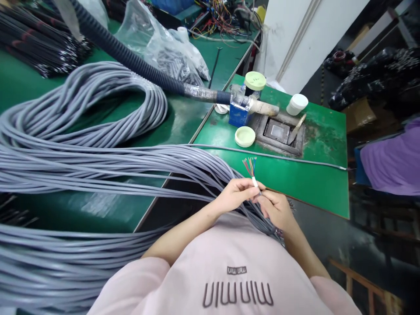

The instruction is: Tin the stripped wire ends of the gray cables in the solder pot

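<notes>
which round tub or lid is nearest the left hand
The shallow pale green one by the blue box; the green-topped jar and white tub are farther from the left hand.

Before you, a green bench (187,124) holds looped gray cable (108,72), a plastic bag (154,48) and dark bundles (42,39), while an adjoining tabletop (323,188) carries a blue box (238,115), white tub (297,105) and pale-green dish (244,137).

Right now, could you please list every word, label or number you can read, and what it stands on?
Pink shirt, small patch: stylised letters, perhaps "min min" upside down.
Same shirt, large print: similar strokes, not surely legible.
Rear green lid: dark marks, too small to read.
</notes>
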Motion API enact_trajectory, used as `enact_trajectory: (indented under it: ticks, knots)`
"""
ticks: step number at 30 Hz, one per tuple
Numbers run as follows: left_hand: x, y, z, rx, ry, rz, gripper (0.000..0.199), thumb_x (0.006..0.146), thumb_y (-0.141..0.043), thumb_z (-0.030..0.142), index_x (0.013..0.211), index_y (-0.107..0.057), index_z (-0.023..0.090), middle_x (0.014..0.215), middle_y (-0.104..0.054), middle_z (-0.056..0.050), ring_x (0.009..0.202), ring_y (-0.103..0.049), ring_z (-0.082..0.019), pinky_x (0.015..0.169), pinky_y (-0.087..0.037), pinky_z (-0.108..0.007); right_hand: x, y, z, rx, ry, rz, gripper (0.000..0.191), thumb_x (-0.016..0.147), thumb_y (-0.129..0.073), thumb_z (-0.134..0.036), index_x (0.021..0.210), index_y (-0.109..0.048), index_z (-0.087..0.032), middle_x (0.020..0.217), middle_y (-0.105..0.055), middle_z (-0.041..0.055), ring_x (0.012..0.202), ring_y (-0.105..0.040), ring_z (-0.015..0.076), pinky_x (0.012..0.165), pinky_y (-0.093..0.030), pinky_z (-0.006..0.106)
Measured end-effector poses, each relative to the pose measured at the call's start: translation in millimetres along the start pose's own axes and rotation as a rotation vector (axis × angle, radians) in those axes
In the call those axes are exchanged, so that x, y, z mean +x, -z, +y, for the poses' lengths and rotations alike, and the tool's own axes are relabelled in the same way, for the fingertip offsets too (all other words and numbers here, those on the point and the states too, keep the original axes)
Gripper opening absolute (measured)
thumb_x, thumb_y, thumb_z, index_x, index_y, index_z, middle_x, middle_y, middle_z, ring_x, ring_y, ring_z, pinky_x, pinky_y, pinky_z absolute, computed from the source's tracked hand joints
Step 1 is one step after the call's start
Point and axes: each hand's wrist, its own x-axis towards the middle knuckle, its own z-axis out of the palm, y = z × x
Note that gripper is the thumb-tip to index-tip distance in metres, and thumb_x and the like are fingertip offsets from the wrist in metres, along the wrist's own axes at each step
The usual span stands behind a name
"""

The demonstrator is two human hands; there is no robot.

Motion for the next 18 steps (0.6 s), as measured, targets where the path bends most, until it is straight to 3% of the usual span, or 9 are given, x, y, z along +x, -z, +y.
enact_trajectory:
  ticks: [6, 12, 18]
  knots:
    - [7.2, 15.4, 5.4, -0.063, -0.139, 0.304, 0.029, 0.075, -0.077, 0.039, 0.083, -0.061, 0.016, 0.059, -0.051, 0.005, 0.050, -0.043, -0.005, 0.052, -0.036, -0.018, 1.9, -8.0, 2.3, -0.147, -0.002, 0.057, 0.036, 0.094, -0.049, -0.037, 0.065, -0.058, -0.018, 0.049, -0.047, -0.0041, 0.048, -0.042, 0.0100, 0.050, -0.031, 0.023]
    - [13.1, 12.9, 8.5, -0.046, -0.148, 0.442, 0.034, 0.067, -0.081, 0.031, 0.070, -0.051, 0.016, 0.060, -0.047, 0.007, 0.050, -0.039, -0.003, 0.050, -0.033, -0.018, 5.7, -16.0, 4.5, -0.237, 0.051, 0.081, 0.040, 0.094, -0.048, -0.036, 0.059, -0.046, -0.019, 0.055, -0.037, -0.0050, 0.052, -0.037, 0.0087, 0.053, -0.028, 0.023]
    - [10.1, 7.1, 3.9, -0.009, -0.228, 0.528, 0.029, 0.068, -0.081, 0.032, 0.076, -0.057, 0.017, 0.068, -0.053, 0.005, 0.058, -0.045, -0.006, 0.056, -0.038, -0.019, 7.3, -17.9, 8.5, -0.259, 0.048, 0.101, 0.040, 0.095, -0.047, -0.037, 0.059, -0.046, -0.019, 0.054, -0.038, -0.0050, 0.052, -0.039, 0.0092, 0.053, -0.029, 0.024]
